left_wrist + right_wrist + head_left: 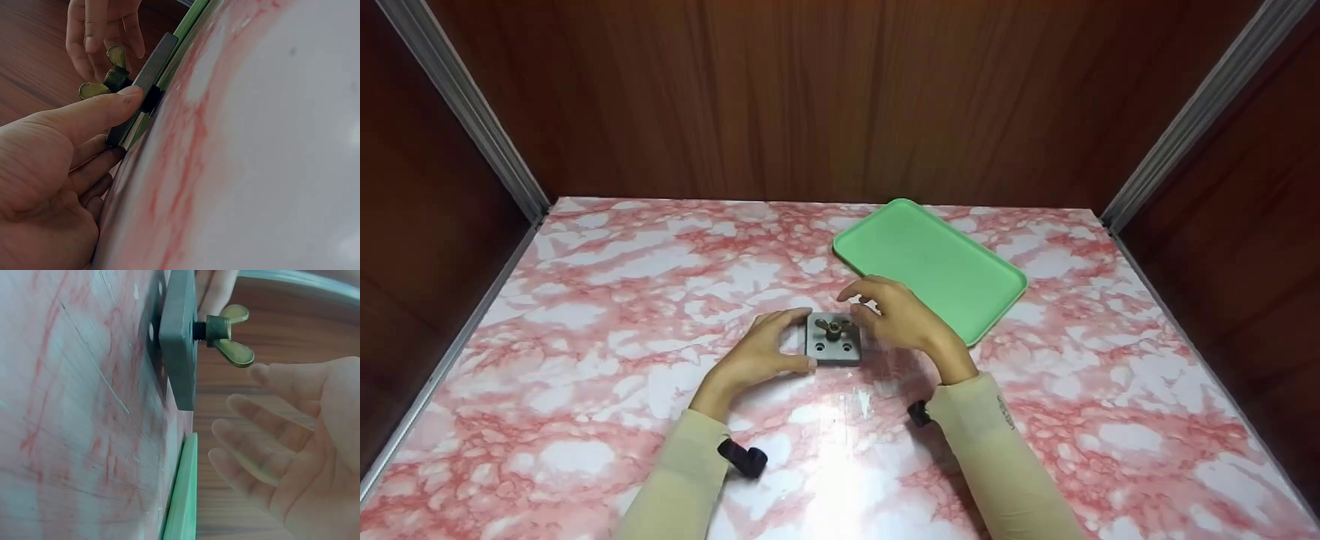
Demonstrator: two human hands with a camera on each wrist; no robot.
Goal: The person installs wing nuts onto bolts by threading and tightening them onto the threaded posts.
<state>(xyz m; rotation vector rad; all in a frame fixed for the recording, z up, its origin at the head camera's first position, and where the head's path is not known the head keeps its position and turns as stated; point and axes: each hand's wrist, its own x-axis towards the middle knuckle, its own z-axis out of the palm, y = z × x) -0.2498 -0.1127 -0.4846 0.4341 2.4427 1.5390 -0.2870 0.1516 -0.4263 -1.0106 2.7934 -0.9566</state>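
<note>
A square grey metal plate (833, 357) with round holes sits in the middle of the table. A brass-coloured wing nut (218, 331) stands on a threaded stud at its centre, with a gap between nut and plate. My left hand (765, 349) grips the plate from the left, its thumb on the near edge and fingers at the far side. To the right, my right hand (904, 319) hovers beside the wing nut with fingers spread and loosely bent. In the right wrist view, its thumb tip lies close to one wing, seemingly apart from it.
A green tray (930, 262) lies at an angle behind and right of the plate. The table (607, 360) has a red and white marbled top. Brown wood-grain panels (810, 97) stand at the back and sides, with metal posts at the corners.
</note>
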